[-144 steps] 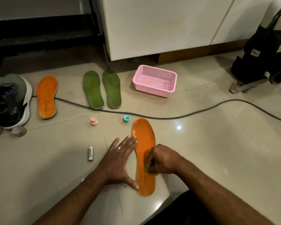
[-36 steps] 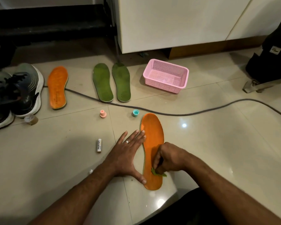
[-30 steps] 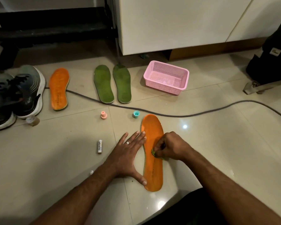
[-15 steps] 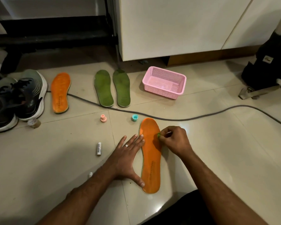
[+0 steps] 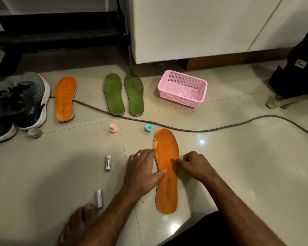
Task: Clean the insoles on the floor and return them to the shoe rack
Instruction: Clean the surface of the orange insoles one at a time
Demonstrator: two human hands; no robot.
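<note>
While the left hand (image 5: 142, 172) presses flat on the long orange foam insole (image 5: 166, 170), the right hand (image 5: 194, 165) hovers curled over it, grip unclear; a hard wipe could skid it toward the grey cable (image 5: 203, 129).

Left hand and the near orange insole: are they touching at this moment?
Touching. The head view shows the left hand resting on the floor with its thumb tip and fingertips lying on the near orange insole's left edge, no gap visible.

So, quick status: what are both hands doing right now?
Left hand flat, steadying near orange insole. Right hand curled over its middle; whether it holds anything, can't tell. Grey cable beyond the toe, nothing blocking.
</note>
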